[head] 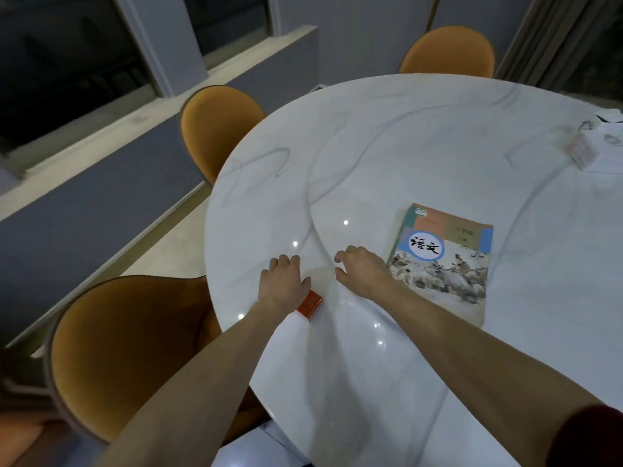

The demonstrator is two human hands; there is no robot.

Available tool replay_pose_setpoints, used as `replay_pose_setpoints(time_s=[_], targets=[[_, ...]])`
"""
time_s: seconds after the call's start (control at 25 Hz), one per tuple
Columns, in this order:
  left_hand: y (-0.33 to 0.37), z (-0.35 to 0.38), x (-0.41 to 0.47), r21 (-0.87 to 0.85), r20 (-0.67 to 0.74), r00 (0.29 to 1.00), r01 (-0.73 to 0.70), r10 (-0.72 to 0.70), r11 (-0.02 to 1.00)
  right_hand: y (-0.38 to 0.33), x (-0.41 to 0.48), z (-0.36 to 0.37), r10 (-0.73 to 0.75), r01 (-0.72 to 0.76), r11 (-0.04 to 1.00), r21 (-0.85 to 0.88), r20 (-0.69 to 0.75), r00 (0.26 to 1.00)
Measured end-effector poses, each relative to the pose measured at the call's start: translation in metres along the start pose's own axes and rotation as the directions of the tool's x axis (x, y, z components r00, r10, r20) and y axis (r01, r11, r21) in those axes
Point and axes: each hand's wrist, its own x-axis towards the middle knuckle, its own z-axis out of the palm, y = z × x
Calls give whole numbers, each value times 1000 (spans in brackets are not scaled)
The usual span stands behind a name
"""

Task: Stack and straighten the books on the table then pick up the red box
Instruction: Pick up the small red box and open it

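A stack of books (448, 264) lies on the round white marble table (387, 136); the top one is a textbook with a blue-ringed title and a landscape picture. My right hand (362, 271) hovers palm down just left of the stack, fingers curled and apart, holding nothing. My left hand (283, 281) is palm down near the table's left edge with its fingers loosely curled. A small red box (312, 305) lies on the table and peeks out from under the heel of my left hand. My fingers are not around it.
Three orange chairs stand around the table: one near left (121, 352), one further left (215, 129), one at the far side (448, 52). A small packet (581, 151) and white papers (610, 136) lie at the far right. The table's rim runs close to my left hand.
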Motion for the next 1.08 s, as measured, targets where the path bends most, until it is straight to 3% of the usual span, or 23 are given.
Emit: replay_pose_setpoints(time_s=[0.16,0.4,0.72,1.08], targets=[[-27,13,-21,-115,19,993,114,-113,987,-28,13,19,-59,59,998,-6,71,996],[-31,44,-36,-311,3,983,176,-184,934,-46,29,45,-52,48,998,30,167,985],[-17,78,-39,-347,-44,988,124,-148,930,-56,43,71,35,-53,996,73,229,973],[-17,83,-34,-398,-9,990,123,-138,909,-58,36,86,155,-213,929,302,206,966]])
